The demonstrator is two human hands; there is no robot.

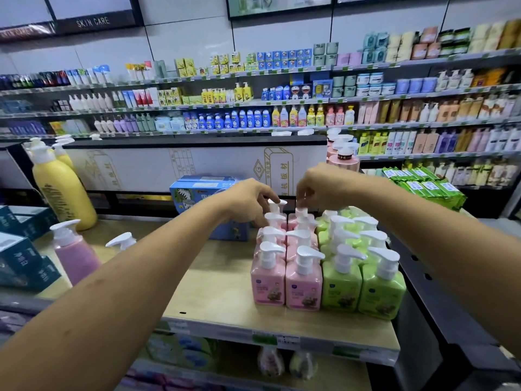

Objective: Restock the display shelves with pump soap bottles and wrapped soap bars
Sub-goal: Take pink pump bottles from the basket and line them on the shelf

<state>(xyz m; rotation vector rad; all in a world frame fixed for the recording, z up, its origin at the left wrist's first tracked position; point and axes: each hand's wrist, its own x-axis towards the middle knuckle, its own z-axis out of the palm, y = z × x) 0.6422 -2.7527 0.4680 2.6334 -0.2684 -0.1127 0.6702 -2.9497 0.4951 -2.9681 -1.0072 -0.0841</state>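
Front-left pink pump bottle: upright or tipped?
Upright. The front-left pink bottle stands on its base on the wooden shelf, white pump on top, label facing the camera.

We see a blue cardboard box with a zebra picture (pixel 194 193), dark teal boxes (pixel 22 258) at left, and a black "SKIN CARE" sign (pixel 93 22) overhead.
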